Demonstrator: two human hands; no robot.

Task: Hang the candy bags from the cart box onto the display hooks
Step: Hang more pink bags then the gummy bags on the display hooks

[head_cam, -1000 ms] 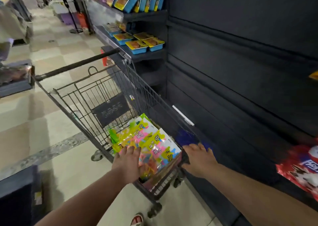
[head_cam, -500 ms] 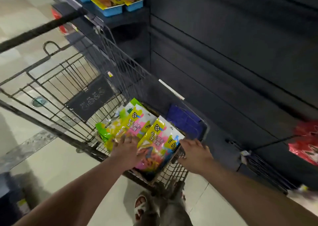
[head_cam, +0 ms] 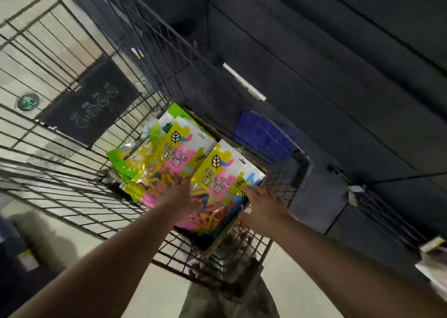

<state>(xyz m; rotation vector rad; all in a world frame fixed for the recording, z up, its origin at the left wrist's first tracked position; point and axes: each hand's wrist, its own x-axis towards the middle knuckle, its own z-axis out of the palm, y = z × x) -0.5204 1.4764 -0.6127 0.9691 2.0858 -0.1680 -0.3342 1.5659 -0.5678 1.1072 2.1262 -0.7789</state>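
Several bright yellow, pink and green candy bags (head_cam: 183, 153) stand in a cardboard box (head_cam: 226, 239) at the near end of a wire shopping cart (head_cam: 72, 172). My left hand (head_cam: 179, 196) lies flat, fingers spread, on the lower part of the bags. My right hand (head_cam: 263, 204) is at the right edge of the front bag (head_cam: 223, 172), fingers apart and touching its corner. Neither hand grips a bag. Thin display hooks (head_cam: 399, 177) jut out from the dark panel at the right.
A dark slatted display wall (head_cam: 314, 51) fills the right side. A blue basket-like object (head_cam: 263, 131) sits behind the box. A black sign plate (head_cam: 92, 104) hangs on the cart's wire back. Pale tiled floor with a round drain (head_cam: 26, 101) lies at the left.
The camera has tilted down and closer to the cart. My right hand moved from the cart's rim to the front bag's right edge. My left hand stays on the bags.
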